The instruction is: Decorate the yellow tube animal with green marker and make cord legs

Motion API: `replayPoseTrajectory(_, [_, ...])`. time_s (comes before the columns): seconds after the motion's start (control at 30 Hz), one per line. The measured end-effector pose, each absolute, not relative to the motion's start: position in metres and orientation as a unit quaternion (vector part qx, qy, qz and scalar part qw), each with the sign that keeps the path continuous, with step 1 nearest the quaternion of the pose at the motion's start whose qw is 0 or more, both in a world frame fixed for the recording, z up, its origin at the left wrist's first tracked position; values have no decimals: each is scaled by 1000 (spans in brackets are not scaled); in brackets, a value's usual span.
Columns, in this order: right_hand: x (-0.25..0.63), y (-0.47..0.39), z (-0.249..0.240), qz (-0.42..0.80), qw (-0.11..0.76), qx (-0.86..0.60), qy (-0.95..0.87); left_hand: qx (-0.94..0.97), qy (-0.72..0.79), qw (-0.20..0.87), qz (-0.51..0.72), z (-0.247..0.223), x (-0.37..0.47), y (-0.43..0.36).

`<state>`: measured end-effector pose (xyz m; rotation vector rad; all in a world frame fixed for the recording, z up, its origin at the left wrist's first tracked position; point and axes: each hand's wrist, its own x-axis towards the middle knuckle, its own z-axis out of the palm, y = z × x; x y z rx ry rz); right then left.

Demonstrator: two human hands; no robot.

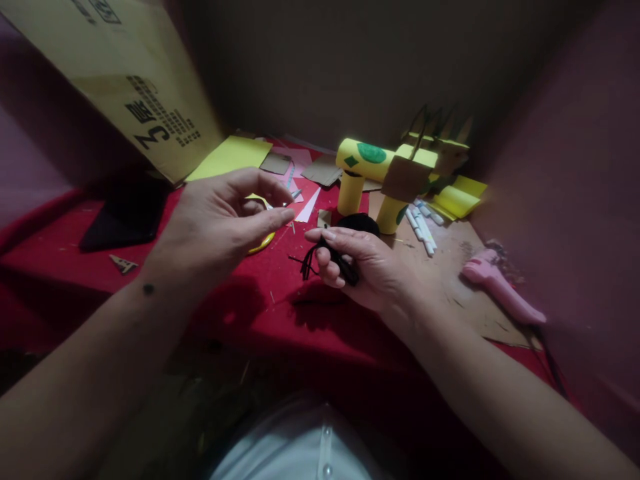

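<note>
Head view: yellow-handled scissors (pixel 267 242), mostly hidden behind the left hand (pixel 215 217); black rounded item (pixel 365 223), partly covered by the right hand (pixel 377 267), its nature unclear; left thumb and forefinger bend toward each other, and whether they pinch a thin strand cannot be told; black stringy bundle (pixel 347 269) sits gripped in the right hand, loose ends hanging leftward; counted: one bundle, one pink glue gun (pixel 500 287), one yellow tube figure (pixel 377 170).

Carton (pixel 145 87) cut off — blk cord (pixel 349 270) pt. hidden in R hand (pixel 373 265)
</note>
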<state>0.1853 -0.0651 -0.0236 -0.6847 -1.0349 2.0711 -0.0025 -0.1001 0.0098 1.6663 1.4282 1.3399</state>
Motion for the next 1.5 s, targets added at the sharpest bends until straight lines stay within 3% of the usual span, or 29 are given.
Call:
replayPoseTrajectory(0.1, [185, -65, -24, 804, 359, -256, -399, 646, 523, 245, 499, 6, 1, -103])
replayPoseTrajectory(0.3, [184, -66, -28, 797, 382, -232, -407, 664, 500, 268, 488, 0, 12, -106])
replayPoseTrajectory(0.67, [183, -67, -27, 803, 385, -216, -400, 787, 416, -34, 455, -15, 15, -111])
replayPoseTrajectory(0.83, [183, -66, -28, 802, 378, -213, -411, 808, 389, -112, 428, -18, 15, -111])
replayPoseTrajectory(1.07, [183, -66, -28, 802, 373, -213, -415, 819, 385, -141, 400, -18, 14, -110])
replayPoseTrajectory(1.5, [182, -68, -27, 785, 395, -237, -416, 798, 401, -84, 441, -12, 19, -110])
